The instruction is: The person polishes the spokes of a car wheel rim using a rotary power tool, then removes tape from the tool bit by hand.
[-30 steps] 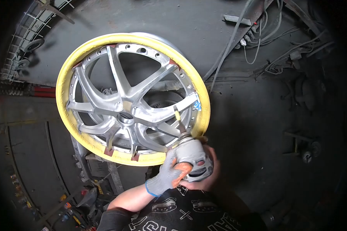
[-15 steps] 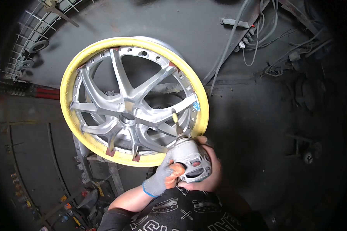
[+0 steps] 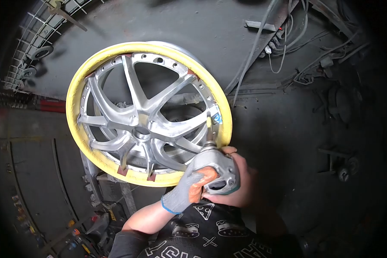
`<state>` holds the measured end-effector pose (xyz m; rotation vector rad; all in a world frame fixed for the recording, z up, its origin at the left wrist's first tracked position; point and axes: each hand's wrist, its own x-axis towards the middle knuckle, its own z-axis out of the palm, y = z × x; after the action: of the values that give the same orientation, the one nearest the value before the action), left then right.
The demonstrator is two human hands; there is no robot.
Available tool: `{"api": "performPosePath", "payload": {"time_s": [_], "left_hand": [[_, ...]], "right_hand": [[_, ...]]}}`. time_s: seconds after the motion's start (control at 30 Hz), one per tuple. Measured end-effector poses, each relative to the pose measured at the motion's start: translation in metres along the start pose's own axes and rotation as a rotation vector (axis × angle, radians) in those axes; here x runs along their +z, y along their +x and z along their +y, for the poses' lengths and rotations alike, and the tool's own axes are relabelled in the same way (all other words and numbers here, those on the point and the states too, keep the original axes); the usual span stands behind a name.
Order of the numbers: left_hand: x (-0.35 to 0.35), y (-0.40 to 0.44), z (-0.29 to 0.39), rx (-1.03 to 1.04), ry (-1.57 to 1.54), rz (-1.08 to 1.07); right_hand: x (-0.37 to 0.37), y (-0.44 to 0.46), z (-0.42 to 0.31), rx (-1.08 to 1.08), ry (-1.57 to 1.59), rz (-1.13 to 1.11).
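Observation:
An alloy wheel rim (image 3: 144, 105) with bare metal spokes stands tilted before me, its outer lip wrapped in yellow tape (image 3: 73, 124). Both hands are closed around a die grinder (image 3: 213, 165) with a grey metal housing. My left hand (image 3: 185, 189), in a grey and orange glove, grips its left side. On the other side my right hand (image 3: 241, 180) wraps the body, partly hidden behind it. The grinder's slim yellowish tip (image 3: 209, 122) is at the outer end of a right-hand spoke, beside a blue patch (image 3: 218, 118). I cannot tell if it touches metal.
Cables (image 3: 284, 47) and a sloping metal beam are at the upper right. A wire grid (image 3: 28, 47) curves along the upper left. Assorted tools and parts (image 3: 88, 234) lie at the lower left. A metal stand (image 3: 124, 198) shows below the rim.
Both hands have shifted the grinder slightly up and right. Its tip has moved outward along the spoke, from the middle toward the blue patch. The rim has stayed in place.

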<state>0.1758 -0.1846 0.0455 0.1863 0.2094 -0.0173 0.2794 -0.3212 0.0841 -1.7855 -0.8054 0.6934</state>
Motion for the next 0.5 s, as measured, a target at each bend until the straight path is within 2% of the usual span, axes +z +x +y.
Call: {"api": "performPosePath", "payload": {"time_s": [0.13,0.27,0.3,0.33,0.4,0.43,0.5], "left_hand": [[-0.022,-0.040,-0.010,0.043,0.074,0.227],[-0.016,-0.042,-0.008,0.076,-0.008,0.201],[-0.018,-0.035,-0.010,0.088,-0.047,0.156],[-0.016,-0.028,-0.012,0.127,0.157,0.117],[-0.031,-0.020,-0.017,0.054,-0.018,0.125],[-0.033,-0.018,-0.017,0.029,-0.077,0.127],[-0.028,-0.021,-0.016,-0.051,0.049,0.501]], "right_hand": [[0.004,0.004,-0.013,-0.106,-0.156,-0.095],[0.005,0.006,-0.018,-0.107,-0.131,-0.142],[0.004,0.006,-0.017,-0.096,-0.126,-0.094],[0.002,0.006,-0.016,-0.085,-0.122,-0.046],[-0.004,0.008,-0.014,-0.094,-0.123,-0.029],[-0.008,0.008,-0.016,-0.030,-0.163,-0.048],[-0.012,0.010,-0.021,0.018,-0.201,-0.090]]}}
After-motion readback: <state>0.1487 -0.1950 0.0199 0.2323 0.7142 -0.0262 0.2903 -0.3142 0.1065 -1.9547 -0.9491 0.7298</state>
